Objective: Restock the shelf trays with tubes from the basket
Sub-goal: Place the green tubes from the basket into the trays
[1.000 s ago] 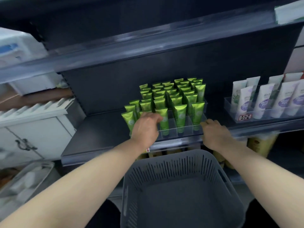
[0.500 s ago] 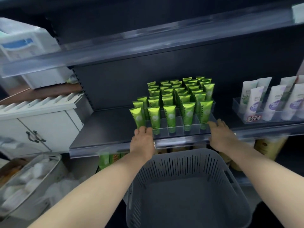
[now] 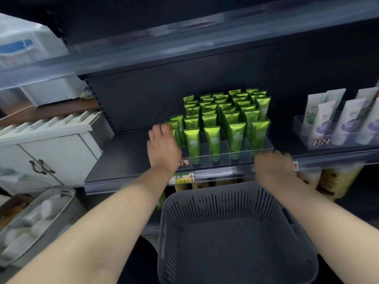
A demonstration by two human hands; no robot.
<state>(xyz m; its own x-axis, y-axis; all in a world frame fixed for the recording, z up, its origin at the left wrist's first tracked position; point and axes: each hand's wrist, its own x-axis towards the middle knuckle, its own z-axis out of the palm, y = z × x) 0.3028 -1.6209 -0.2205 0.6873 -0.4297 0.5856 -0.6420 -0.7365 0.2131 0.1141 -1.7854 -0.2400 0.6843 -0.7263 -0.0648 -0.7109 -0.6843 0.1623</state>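
Several rows of green tubes stand upright in a clear divided tray on the dark shelf. My left hand is at the tray's front left corner, fingers curled against the leftmost tubes, which it partly hides. Its grip is hidden behind the back of the hand. My right hand, blurred, rests at the tray's front right corner on the shelf lip. The grey slotted basket sits below between my forearms; no tubes show inside it.
A second clear tray of white and purple tubes stands at the right. Price labels line the shelf lip. Yellow bottles fill the shelf below. A white cabinet and a bin of white items are at the left.
My left hand rose from the tray's front edge to the leftmost tubes. My right hand slid back toward the shelf lip at the tray's right corner. The view shifted left.
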